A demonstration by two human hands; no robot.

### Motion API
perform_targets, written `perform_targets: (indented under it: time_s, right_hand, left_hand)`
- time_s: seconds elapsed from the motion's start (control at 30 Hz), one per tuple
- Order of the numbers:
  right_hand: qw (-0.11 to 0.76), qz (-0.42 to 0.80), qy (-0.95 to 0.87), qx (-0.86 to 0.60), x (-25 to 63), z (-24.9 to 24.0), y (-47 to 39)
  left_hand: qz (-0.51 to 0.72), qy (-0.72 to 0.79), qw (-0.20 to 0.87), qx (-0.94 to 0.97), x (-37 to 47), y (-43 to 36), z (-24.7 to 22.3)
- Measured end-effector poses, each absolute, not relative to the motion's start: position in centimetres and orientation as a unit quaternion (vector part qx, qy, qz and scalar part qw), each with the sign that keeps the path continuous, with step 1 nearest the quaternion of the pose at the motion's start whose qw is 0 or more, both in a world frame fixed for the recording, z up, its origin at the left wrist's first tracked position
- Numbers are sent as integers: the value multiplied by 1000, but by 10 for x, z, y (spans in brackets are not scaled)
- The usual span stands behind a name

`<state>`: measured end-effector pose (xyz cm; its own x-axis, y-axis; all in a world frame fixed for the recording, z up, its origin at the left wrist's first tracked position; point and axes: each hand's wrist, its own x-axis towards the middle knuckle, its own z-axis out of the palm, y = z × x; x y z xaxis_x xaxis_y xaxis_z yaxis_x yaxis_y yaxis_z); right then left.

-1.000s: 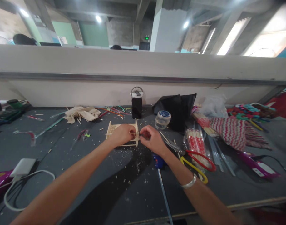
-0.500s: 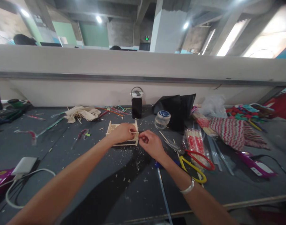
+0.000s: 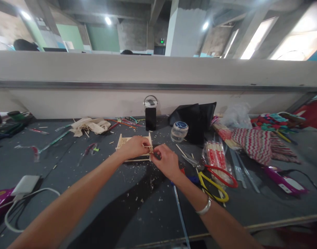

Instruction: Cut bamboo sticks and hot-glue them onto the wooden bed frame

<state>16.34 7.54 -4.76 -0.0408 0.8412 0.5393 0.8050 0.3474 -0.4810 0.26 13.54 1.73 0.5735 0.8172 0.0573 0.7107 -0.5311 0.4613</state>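
A small frame built of pale wooden sticks (image 3: pixel 137 160) lies on the dark table in front of me. Reaching over it from the left, my left hand (image 3: pixel 134 146) is closed on its right part, fingertips at a short stick near the right end. My right hand (image 3: pixel 166 159) is at the frame's right edge, thumb and forefinger pinched together against the end of the sticks. Whatever sits between those right fingertips is too small to make out. Pale wood crumbs are scattered on the table around and below the frame.
Right of my hands lie scissors with red and yellow handles (image 3: pixel 213 186), a bag of sticks (image 3: pixel 216 155) and a glue gun (image 3: pixel 174 183) under my right forearm. Behind stand a phone (image 3: pixel 150 119) and a lidded jar (image 3: pixel 179 132). A beige cloth (image 3: pixel 91 126) lies at left.
My right hand has shifted slightly left, so its fingertips now meet the frame's right edge. The left hand keeps its hold on the frame.
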Motion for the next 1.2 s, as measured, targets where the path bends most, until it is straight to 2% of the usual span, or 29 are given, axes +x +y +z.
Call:
perform_targets:
  time_s: [1.2]
  right_hand:
    - [384,47,-722,-573,163,-47,77]
  left_hand:
    - [174,450,222,847,2,131,19]
